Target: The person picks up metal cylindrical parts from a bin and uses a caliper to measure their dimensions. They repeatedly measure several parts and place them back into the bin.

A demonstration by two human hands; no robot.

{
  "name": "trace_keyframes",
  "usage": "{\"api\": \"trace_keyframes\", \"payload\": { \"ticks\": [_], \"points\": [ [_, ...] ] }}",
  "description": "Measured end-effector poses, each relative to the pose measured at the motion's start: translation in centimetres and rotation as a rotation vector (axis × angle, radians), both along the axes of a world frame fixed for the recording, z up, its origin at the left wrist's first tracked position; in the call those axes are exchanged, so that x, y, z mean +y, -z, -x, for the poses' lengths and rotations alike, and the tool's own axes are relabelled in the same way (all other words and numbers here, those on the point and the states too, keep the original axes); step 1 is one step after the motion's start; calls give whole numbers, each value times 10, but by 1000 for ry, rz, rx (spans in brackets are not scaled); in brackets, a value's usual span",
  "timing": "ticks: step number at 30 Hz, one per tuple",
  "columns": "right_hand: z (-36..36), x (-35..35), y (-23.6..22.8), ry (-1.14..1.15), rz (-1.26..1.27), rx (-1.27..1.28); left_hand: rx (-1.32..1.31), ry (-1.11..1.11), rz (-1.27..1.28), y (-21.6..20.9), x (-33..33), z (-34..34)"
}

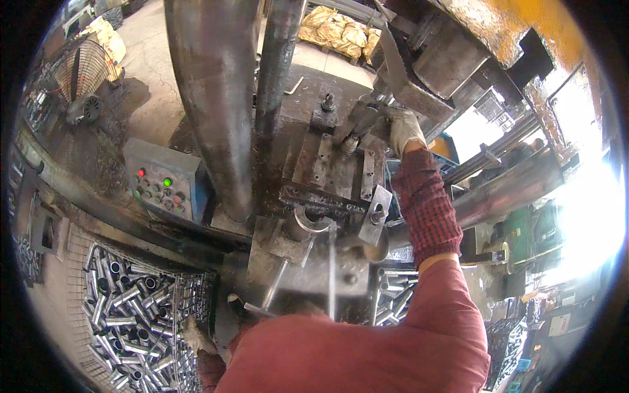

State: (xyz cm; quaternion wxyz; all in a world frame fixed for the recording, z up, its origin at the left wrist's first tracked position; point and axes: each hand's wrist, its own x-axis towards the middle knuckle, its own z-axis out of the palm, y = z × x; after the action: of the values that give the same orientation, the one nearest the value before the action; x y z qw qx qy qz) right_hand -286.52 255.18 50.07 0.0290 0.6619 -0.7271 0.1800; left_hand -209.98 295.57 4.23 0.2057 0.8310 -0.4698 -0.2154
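Observation:
My right hand [405,128], in a pale work glove, reaches up to the dark metal tooling beneath the press head [452,65]. Its fingers look closed at the tooling, but what they grip is hidden among the dark parts. Left of it lies a die block [327,164] with bolted plates. My left hand [196,337], also gloved, is low beside the wire basket [190,295]. Short shiny metal tubes [131,314] fill that basket in a loose heap. The left fingers are blurred and partly hidden, so their grip is unclear.
Thick steel columns [216,98] stand to the left of the die. A control box [167,180] with lit red and green lamps is beside them. A half-round metal cradle [304,226] with a rod handle sits nearer me. A caged fan [78,75] stands far left.

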Motion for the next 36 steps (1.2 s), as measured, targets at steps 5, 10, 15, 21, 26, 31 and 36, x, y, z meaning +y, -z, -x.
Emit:
{"api": "trace_keyframes", "payload": {
  "ticks": [5, 10, 15, 21, 26, 31, 36],
  "points": [
    [-15, 31, -29, -74, -134, 211, -210, 125, 195, 24, 7, -11],
    [-23, 37, -47, 98, -174, 423, -441, 136, 183, 18, 6, -10],
    [23, 23, -18, 25, -26, 237, -356, 47, -45, -44, -8, 30],
    [65, -18, 32, -83, 220, -51, 294, -151, 300, -73, -9, 56],
    [63, -11, 45, -61, 99, -88, 107, -41, 175, -48, -8, 34],
    [74, -4, 41, -176, 146, -57, 303, -173, -476, -40, 4, 15],
    [61, 17, 21, -76, -47, -36, 51, -104, -31, -4, 11, 11]
  ]
}}
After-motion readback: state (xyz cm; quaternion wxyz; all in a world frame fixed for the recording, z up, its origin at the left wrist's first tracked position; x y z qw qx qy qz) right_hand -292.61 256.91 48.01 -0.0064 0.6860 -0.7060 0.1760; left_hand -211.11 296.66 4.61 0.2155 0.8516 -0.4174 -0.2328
